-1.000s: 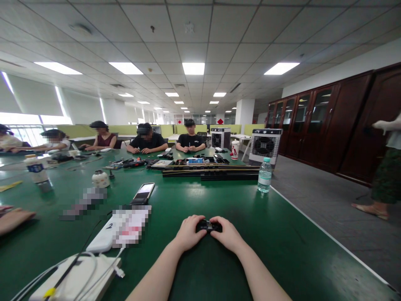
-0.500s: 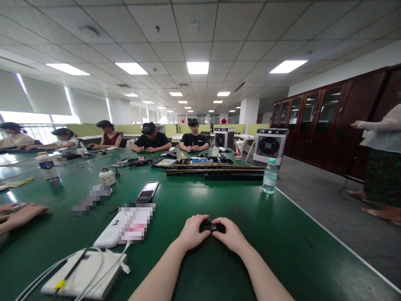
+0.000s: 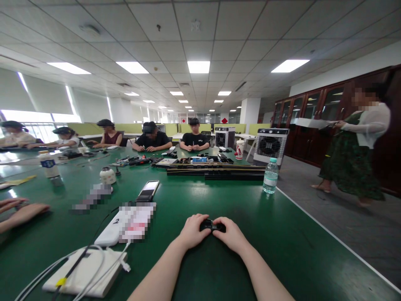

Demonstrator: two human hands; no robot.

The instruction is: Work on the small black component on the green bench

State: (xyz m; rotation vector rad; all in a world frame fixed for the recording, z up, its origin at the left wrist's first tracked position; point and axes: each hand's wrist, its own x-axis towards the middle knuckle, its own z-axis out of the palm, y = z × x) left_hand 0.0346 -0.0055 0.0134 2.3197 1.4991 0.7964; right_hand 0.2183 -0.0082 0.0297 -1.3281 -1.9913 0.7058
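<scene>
A small black object [image 3: 206,225], too small to identify, is held between my two hands just above or on the green tabletop [image 3: 213,271]. My left hand [image 3: 194,230] grips its left end, fingers over the far side and thumb on the near side. At the other end my right hand [image 3: 230,234] holds it the same way, thumb towards the left thumb. Part of the object is covered by my fingers; the two thumbs nearly meet in front of it.
Left of my arms lie a white power bank [image 3: 108,232], a white box [image 3: 87,274] with cables, and a phone [image 3: 148,191]. A water bottle [image 3: 270,175] stands near the right edge. Black rails [image 3: 233,176] lie ahead. Another person's hand [image 3: 31,212] rests at left.
The person on the right has walked further into view, holding a white flat item. My hands and the black object look almost unmoved.
</scene>
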